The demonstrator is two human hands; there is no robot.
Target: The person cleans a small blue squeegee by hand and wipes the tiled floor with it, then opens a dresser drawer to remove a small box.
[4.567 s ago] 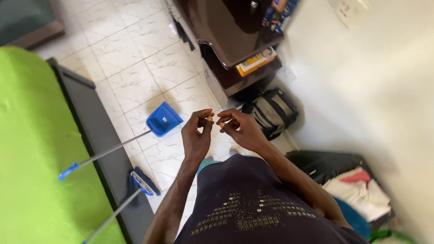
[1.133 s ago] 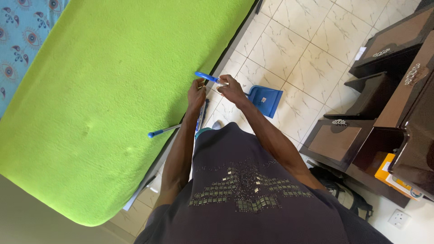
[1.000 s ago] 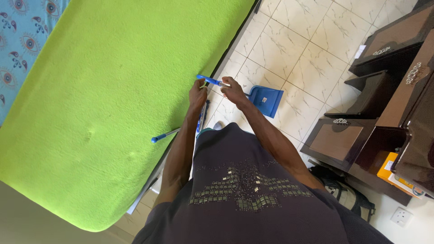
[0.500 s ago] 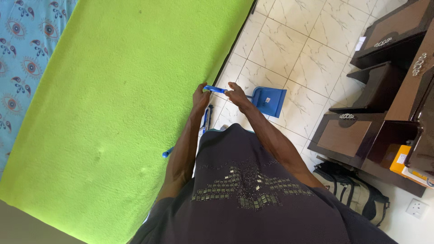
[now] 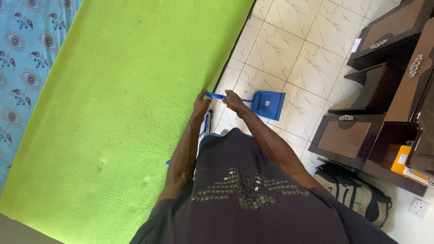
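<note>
A blue dustpan (image 5: 268, 104) rests on the white tiled floor, and its long handle (image 5: 215, 96) reaches left to the bed's edge. My right hand (image 5: 233, 101) grips the handle just past its blue end piece. My left hand (image 5: 200, 103) closes on the tip of that same blue end piece, beside the green mattress (image 5: 117, 104). Below my hands a blue broom (image 5: 207, 124) leans against the bed frame. My left arm hides most of its stick, and only the blue tip (image 5: 167, 163) shows.
Dark brown cabinets with open drawers (image 5: 357, 135) stand at the right. A grey and black backpack (image 5: 357, 194) lies by the wall, near a socket (image 5: 420, 208). A blue patterned sheet (image 5: 22, 54) shows at the far left.
The view has turned from the wall and cabinet toward the bed. My hands, earlier pinched together in the air, have come down onto the dustpan handle, which has shifted slightly downward.
</note>
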